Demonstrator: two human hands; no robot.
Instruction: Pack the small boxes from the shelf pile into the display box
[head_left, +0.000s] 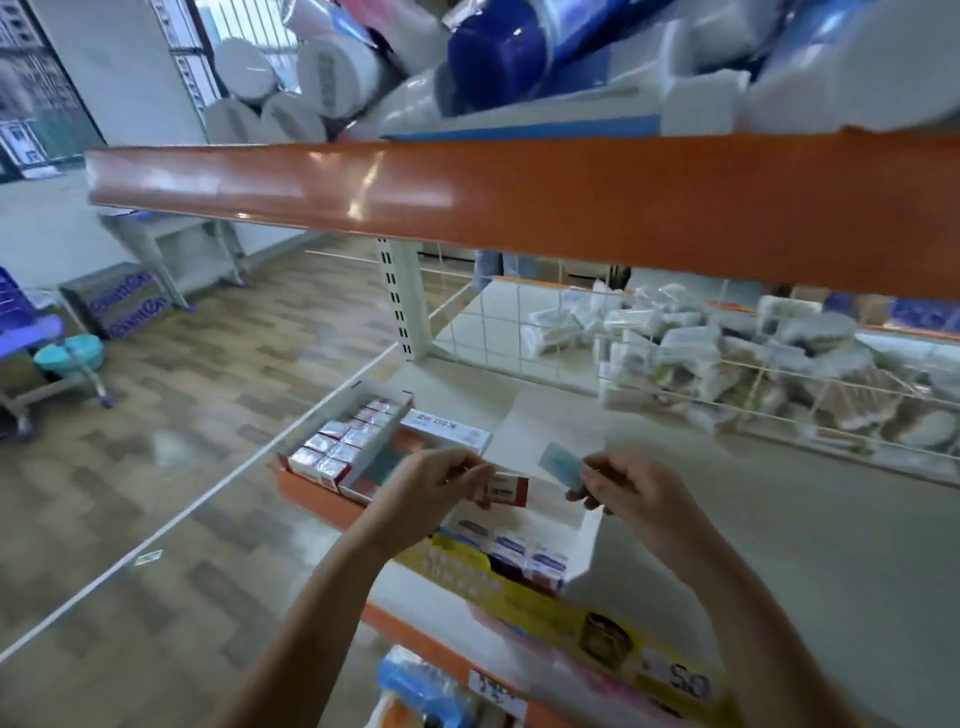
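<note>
Nearest me: the yellow-fronted display box (524, 582) at the shelf's (779, 545) front edge, flap open, with blue-and-white small boxes (545, 561) standing in a row inside. Above it, left hand (431, 488): grip pinching a red-and-white small box (506, 491), fingers curled on its end. Right hand (628, 488): grip pinching a pale teal small box (561, 465), tilted, blurred. The two held boxes are apart. Left of the hands, a second tray (332, 488) holds rows of red-and-white boxes (337, 441). Farther back, a wire divider (519, 322) fronts wrapped white packets (727, 353). An orange beam (519, 202) runs overhead.
</note>
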